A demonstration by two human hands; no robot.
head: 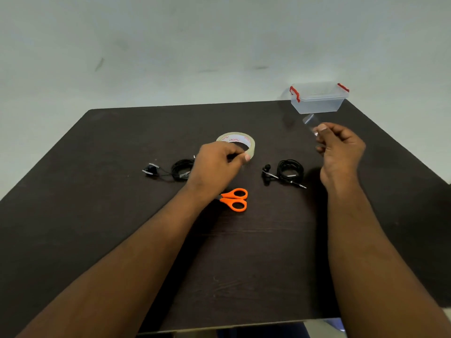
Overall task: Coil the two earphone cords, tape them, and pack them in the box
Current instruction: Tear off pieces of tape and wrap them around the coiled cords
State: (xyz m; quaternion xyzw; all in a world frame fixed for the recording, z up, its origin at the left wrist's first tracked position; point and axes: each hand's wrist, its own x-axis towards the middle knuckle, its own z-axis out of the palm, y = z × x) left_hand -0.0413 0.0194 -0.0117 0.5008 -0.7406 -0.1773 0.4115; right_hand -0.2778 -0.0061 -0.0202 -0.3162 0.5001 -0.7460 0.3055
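Two coiled black earphone cords lie on the dark table: one [180, 170] left of centre, partly behind my left hand, the other [289, 172] right of centre with its plug pointing right. A roll of clear tape [238, 139] lies flat between them, farther back. My left hand [217, 167] hovers beside the roll with fingers curled, thumb near the roll's rim. My right hand [338, 147] is raised and pinches a strip of clear tape [310, 121]. The clear plastic box [317, 100] with red clips stands at the far right corner.
Orange-handled scissors [235, 200] lie near the table's middle, their blades hidden under my left forearm. The dark table [244, 264] ends at a front edge near the bottom of the view. A pale wall rises behind it.
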